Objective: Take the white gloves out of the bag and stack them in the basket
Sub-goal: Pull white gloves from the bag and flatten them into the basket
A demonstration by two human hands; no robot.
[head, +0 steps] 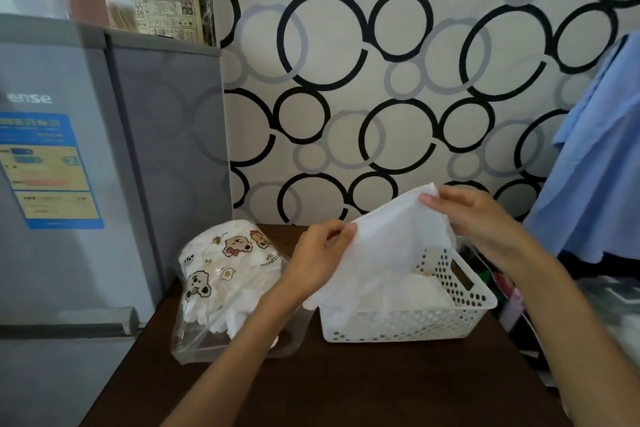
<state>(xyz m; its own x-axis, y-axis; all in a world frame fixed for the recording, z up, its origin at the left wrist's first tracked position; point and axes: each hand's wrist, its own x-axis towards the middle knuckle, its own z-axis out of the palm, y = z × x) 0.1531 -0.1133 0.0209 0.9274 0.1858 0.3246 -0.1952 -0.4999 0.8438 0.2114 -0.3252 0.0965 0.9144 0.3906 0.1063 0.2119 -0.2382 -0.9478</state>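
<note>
The left hand (320,253) is pinching the near-left edge of a white glove (388,250) between thumb and fingers, and the right hand (474,218) is pinching its far-right corner, so the cloth is hanging stretched between both hands, tilted, directly above the white perforated basket (408,326). White gloves are already lying in the basket; how many is hard to tell.

To do this step well, both hands should be lowering together, keeping the glove taut and flat until it is resting squarely on the pile, then letting go at the same time so that no corner is folding under or draping over the rim. Aligning its edges with the layer below is probably what keeps the stack neat.

Left of the basket, on the dark wooden counter (346,385), the clear printed bag (221,274) is lying open towards the near side with more white gloves showing inside, so the task is looking only partly done. A grey refrigerator (86,184) is standing further left.
</note>
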